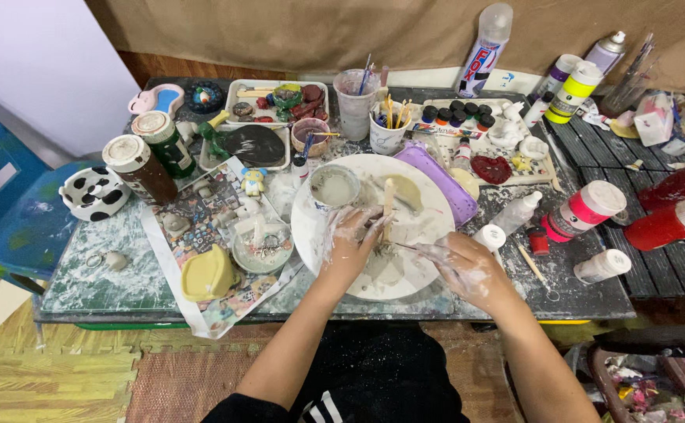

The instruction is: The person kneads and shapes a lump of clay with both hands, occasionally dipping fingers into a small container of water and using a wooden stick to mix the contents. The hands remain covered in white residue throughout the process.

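Observation:
A round white plate (pixel 433 186) smeared with wet grey-white plaster lies in the middle of the table. My left hand (pixel 350 241), coated in plaster, rests on the plate and grips a flat wooden stick (pixel 389 197) that stands up from the mess. My right hand (pixel 461 266), also smeared, holds a thin stick-like tool (pixel 409 248) whose tip points left into the plaster between both hands. A small cup of grey slurry (pixel 334 188) sits on the plate's far left edge.
A purple tray (pixel 439 174) leans on the plate's far right. Left of the plate lie a yellow mould (pixel 207 274), a glass dish (pixel 261 247) and printed paper. Paint bottles (pixel 587 210), red jars (pixel 673 223), brush cups (pixel 386 130) and spray cans crowd the back and right.

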